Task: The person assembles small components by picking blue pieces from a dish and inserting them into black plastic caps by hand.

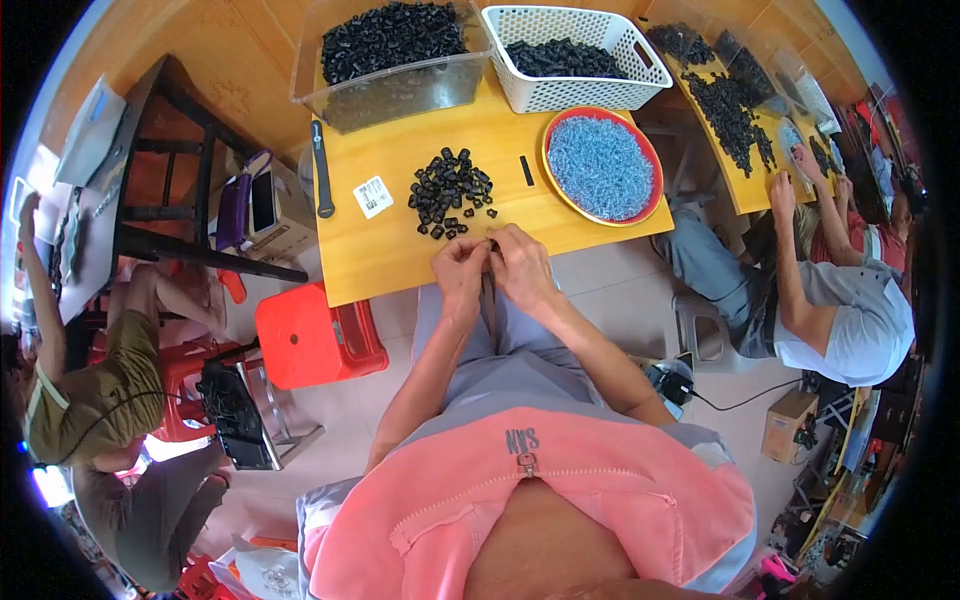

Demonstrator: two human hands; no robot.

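At the near edge of the yellow table (380, 270), my left hand (461, 276) and my right hand (523, 268) meet with their fingertips pinched together. A small black part (491, 245) shows between them, mostly covered by the fingers, so its exact shape is hidden. Just beyond lies a loose pile of small black plastic pieces (448, 188), like short caps. A round red tray (655, 160) with a yellow rim, to the right, holds a heap of tiny clear bluish pieces (604, 166). Between pile and tray lies a thin black strip (527, 171).
A clear bin (400, 95) and a white basket (560, 98), both holding black pieces, stand at the back. A white square label (373, 197) and a long dark tool (321, 172) lie left. A red stool (290, 340) stands below; co-workers sit on both sides.
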